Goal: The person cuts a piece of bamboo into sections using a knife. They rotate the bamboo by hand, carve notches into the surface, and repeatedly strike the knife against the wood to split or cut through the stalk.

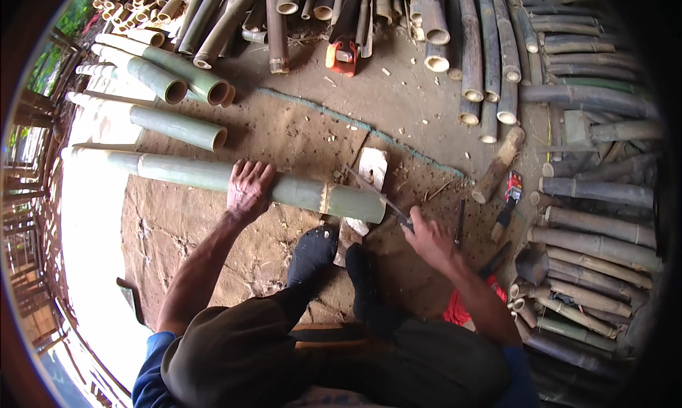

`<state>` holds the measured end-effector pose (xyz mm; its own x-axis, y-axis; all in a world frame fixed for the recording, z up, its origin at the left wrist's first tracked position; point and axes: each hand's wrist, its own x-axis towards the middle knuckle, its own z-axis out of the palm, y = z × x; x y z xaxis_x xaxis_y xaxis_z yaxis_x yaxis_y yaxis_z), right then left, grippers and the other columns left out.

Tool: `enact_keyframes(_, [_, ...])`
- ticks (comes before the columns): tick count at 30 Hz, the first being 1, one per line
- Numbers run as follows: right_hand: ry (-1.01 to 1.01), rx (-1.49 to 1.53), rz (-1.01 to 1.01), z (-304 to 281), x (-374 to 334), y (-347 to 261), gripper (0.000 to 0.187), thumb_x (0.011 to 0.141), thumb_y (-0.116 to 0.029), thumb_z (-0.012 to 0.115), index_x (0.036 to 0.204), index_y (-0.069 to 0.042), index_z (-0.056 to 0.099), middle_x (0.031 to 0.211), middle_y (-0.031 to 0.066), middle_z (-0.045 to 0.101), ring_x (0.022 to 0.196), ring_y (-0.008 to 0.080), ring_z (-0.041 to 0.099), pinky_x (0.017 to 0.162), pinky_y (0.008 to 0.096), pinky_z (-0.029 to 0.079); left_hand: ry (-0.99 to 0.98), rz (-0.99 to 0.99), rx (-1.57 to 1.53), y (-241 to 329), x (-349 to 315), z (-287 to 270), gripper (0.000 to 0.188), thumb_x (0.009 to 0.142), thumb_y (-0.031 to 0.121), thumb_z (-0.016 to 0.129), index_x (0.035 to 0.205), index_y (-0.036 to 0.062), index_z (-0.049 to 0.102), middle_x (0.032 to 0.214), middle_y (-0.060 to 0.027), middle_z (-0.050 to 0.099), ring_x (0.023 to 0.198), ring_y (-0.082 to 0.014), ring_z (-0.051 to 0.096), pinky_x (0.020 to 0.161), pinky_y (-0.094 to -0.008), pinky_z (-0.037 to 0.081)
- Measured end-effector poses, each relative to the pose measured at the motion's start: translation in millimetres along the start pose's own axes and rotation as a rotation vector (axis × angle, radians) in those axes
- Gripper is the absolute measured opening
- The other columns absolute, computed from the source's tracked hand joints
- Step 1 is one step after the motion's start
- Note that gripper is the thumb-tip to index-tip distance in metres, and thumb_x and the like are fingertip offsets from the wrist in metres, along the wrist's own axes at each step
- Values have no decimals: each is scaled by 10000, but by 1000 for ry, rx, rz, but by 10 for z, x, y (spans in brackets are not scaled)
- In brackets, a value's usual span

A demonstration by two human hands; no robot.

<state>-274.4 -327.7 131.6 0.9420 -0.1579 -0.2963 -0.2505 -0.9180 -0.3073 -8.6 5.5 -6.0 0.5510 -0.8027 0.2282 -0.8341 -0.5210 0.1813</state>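
Note:
A long green bamboo pole (pixel 298 190) lies crosswise in front of me, its cut end over a whitish wooden block (pixel 373 168). My left hand (pixel 250 190) is wrapped over the top of the pole, left of a node. In my right hand (pixel 430 241) is a thin-bladed knife (pixel 366 185) with a dark grip. Its blade points up and left, crossing the block just beyond the pole's cut end; whether it touches the bamboo I cannot tell. My dark-socked feet stand on the near side of the pole, beside the block.
Shorter green bamboo lengths (pixel 177 127) lie at the far left. Bamboo stacks (pixel 469 52) line the back and the right side (pixel 597 188). An orange-handled saw (pixel 342 58) rests at the back. A red-headed tool (pixel 513 188), a bamboo stick (pixel 499 165) and red cloth (pixel 462 305) lie right.

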Motion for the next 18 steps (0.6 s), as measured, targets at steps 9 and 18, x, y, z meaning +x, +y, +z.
enact_keyframes(9, [487, 248, -372, -186, -148, -223, 308, 1056, -304, 694, 1164, -40, 580, 908, 192, 714, 762, 395, 746, 639, 494, 593, 21, -43, 38, 54, -92, 8, 403, 769, 129, 757, 1153, 68, 654, 1080, -128, 661, 1068, -347, 635, 1038, -532, 463])
enact_keyframes(18, [244, 229, -138, -564, 38, -612, 270, 1017, -204, 740, 1175, -37, 599, 913, 238, 737, 815, 431, 754, 674, 524, 574, 33, -30, 25, 29, -93, -7, 419, 751, 94, 735, 1160, 58, 650, 1052, -131, 668, 1043, -350, 639, 1027, -525, 470])
